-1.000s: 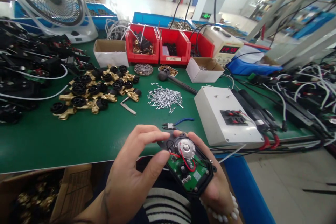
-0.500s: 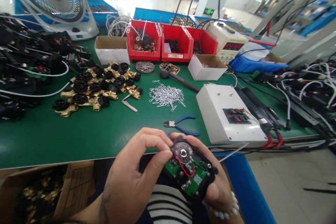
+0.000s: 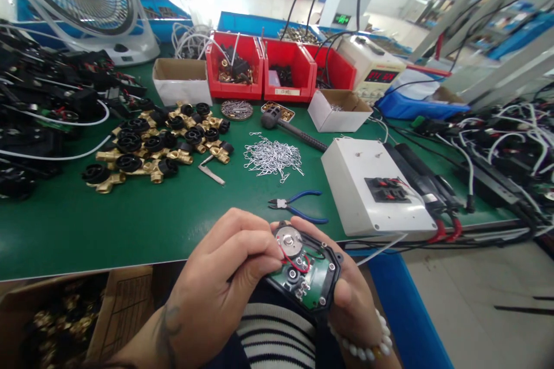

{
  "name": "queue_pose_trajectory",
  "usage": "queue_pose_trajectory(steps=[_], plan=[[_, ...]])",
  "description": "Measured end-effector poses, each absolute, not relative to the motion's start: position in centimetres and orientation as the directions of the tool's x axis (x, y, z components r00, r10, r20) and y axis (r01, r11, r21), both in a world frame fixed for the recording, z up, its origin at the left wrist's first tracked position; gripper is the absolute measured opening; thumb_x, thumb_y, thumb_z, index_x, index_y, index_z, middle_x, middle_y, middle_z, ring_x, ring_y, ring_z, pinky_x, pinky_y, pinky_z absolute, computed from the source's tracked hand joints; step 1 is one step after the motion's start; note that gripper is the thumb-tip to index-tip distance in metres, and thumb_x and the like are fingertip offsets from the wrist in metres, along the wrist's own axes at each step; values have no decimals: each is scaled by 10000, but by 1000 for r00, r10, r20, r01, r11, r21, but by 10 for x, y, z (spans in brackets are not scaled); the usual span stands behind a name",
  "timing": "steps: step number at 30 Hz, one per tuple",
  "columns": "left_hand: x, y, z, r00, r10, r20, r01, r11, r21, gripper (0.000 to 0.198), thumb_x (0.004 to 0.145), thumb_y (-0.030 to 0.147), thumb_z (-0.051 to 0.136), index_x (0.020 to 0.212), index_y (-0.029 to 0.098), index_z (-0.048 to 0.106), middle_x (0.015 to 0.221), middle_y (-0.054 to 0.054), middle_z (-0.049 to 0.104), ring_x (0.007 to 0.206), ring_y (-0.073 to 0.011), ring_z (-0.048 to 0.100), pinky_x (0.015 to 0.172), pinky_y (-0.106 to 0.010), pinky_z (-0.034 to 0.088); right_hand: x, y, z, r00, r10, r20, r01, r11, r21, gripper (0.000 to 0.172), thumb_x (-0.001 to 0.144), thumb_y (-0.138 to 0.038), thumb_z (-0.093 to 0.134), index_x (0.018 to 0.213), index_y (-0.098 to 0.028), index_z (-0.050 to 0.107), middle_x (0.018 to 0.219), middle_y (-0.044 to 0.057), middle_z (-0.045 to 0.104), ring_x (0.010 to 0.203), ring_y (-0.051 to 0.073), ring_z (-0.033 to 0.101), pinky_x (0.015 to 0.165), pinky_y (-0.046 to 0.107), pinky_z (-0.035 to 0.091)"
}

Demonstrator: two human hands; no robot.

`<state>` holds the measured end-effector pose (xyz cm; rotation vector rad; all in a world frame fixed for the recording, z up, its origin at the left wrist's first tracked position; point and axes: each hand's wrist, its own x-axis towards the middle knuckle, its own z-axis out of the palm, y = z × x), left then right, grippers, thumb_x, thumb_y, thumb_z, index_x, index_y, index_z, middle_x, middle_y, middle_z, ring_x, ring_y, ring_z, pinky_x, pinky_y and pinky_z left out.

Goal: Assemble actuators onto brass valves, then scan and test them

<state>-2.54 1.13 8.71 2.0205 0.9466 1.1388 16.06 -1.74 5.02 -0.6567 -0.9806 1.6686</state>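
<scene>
A black housing (image 3: pixel 322 282) with a green circuit board, a round silver motor disc and red and black wires lies in my right hand (image 3: pixel 352 300), whose fingers wrap under and around it. My left hand (image 3: pixel 220 282) comes from the left with its fingertips pinched together on the housing's left edge, right by the red wire. Both hands are above my lap, just in front of the green table's (image 3: pixel 142 225) near edge.
Blue-handled pliers (image 3: pixel 298 204) lie just beyond my hands. A white test box (image 3: pixel 367 193) with cables sits to the right. Silver clips (image 3: pixel 272 158), brass valve bodies (image 3: pixel 156 147), a hammer (image 3: pixel 289 127), red bins (image 3: pixel 281 72) and a fan (image 3: pixel 82 0) lie farther back. A cardboard box (image 3: pixel 64 317) stands below left.
The housing has turned and moved slightly left in my right hand. My left fingers have closed down onto its left edge near the red wire.
</scene>
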Motion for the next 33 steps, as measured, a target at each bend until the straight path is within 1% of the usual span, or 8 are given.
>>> queue_pose_trajectory(steps=[8, 14, 20, 22, 24, 28, 29, 33], plan=[[-32, 18, 90, 527, 728, 439, 317, -647, 693, 243, 971, 143, 530, 1193, 218, 592, 1105, 5, 574, 1044, -51, 568, 943, -81, 419, 164, -18, 45, -335, 942, -19, -447, -177, -877, 569, 803, -565, 714, 1317, -334, 635, 1324, 39, 658, 1228, 283, 601, 1048, 399, 461], [-31, 25, 90, 534, 737, 414, 325, -631, 705, 116, 970, 199, 538, 945, 224, 649, 969, 3, 544, 871, -93, 556, 777, -169, 468, 162, -15, 45, -383, 922, -63, -412, -232, -881, 584, 800, -553, 723, 1326, -318, 629, 1340, 47, 646, 1278, 285, 563, 1070, 395, 444], [-36, 38, 82, 593, 699, 400, 270, -641, 719, 136, 964, 210, 546, 885, 214, 656, 994, -15, 552, 945, -130, 543, 830, -219, 472, 151, -7, 39, -308, 948, -83, -401, -208, -892, 486, 801, -555, 721, 1232, -334, 692, 1296, 33, 672, 1295, 273, 542, 1125, 412, 379], [-42, 47, 78, 548, 745, 381, 323, -608, 725, 141, 976, 227, 526, 943, 223, 664, 1039, -18, 568, 985, -130, 563, 870, -226, 480, 146, 0, 35, -266, 959, -103, -375, -201, -905, 453, 819, -536, 714, 1230, -347, 686, 1300, 21, 668, 1275, 253, 557, 1110, 395, 395], [-56, 62, 71, 387, 828, 405, 485, -557, 674, 160, 983, 276, 514, 1038, 220, 653, 1061, -33, 589, 1014, -157, 583, 920, -274, 487, 139, 10, 31, -175, 977, -120, -327, -173, -929, 409, 838, -504, 711, 1218, -356, 681, 1294, 6, 667, 1230, 221, 583, 1090, 365, 413], [-104, 98, 46, -5, 893, 449, 896, -196, 398, 277, 957, 330, 500, 1131, 156, 628, 1147, -121, 607, 1102, -272, 570, 1017, -414, 457, 125, 27, 27, -41, 993, -113, -222, -119, -968, 352, 831, -465, 730, 1142, -307, 682, 1172, 3, 705, 1079, 172, 644, 997, 311, 489], [-116, 105, 38, -15, 916, 400, 945, -118, 304, 313, 937, 293, 492, 1174, 128, 612, 1195, -151, 599, 1146, -299, 548, 1040, -434, 438, 122, 30, 26, -47, 992, -118, -209, -125, -970, 364, 822, -467, 734, 1131, -285, 674, 1146, 14, 710, 1045, 174, 654, 957, 308, 516], [-142, 113, 17, 3, 948, 317, 967, -84, 242, 453, 836, 169, 473, 1258, 38, 573, 1191, -209, 620, 1141, -359, 530, 1041, -488, 417, 114, 37, 26, -46, 990, -136, -99, -140, -985, 475, 821, -504, 690, 1186, -208, 616, 1194, 101, 677, 971, 208, 671, 855, 350, 571]])
